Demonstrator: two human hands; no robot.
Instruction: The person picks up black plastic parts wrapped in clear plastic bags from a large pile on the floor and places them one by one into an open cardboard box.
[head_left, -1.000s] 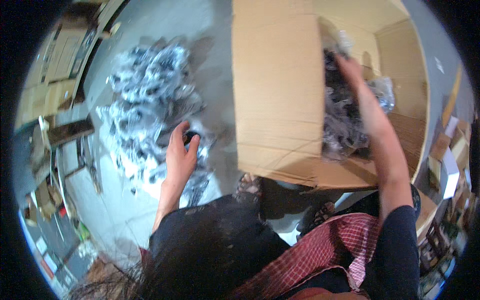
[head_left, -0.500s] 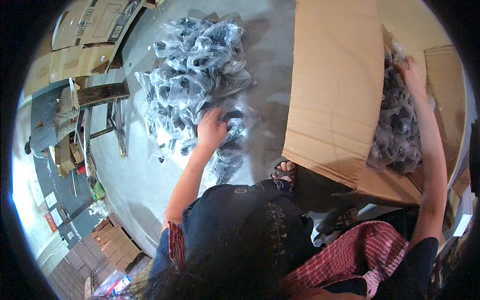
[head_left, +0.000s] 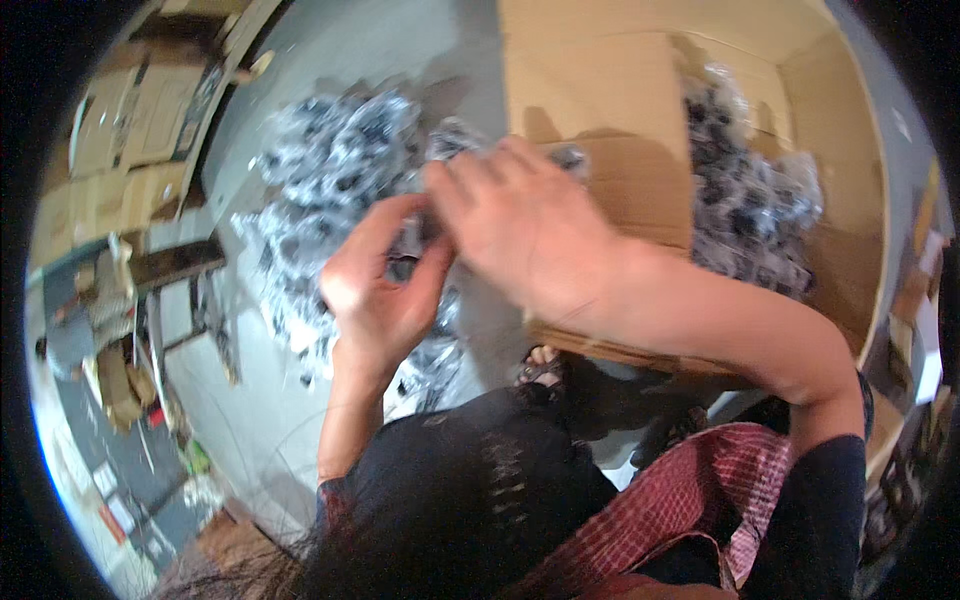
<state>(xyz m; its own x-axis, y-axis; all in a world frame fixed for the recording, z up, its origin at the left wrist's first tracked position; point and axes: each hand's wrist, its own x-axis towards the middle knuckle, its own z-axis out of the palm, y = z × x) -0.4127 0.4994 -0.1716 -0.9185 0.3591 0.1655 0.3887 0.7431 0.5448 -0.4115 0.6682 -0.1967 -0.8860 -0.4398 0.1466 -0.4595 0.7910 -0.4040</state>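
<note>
My two hands meet in front of me, above the floor between the heap and the carton. My left hand (head_left: 375, 290) is closed, thumb and fingers curled round part of a clear plastic bag (head_left: 455, 138) with something dark inside. Across its top comes my right hand (head_left: 535, 225), fingers bent over the same bag. Plastic shows beyond the right fingers; the rest of the bag is covered by the hands, and motion blurs it. Under and left of them lies a heap of similar bags (head_left: 340, 150) on the floor.
To the right stands an open cardboard carton (head_left: 610, 90), its flap folded toward the heap. Inside are more bagged dark items (head_left: 755, 215). A wooden stool (head_left: 178, 262) is at the left, with flattened cartons (head_left: 130, 110) behind. My sandalled foot (head_left: 541, 368) is beside the carton.
My right hand has come out of the carton and moved left to join my left hand. The left hand has risen off the heap with a bag. The view has shifted.
</note>
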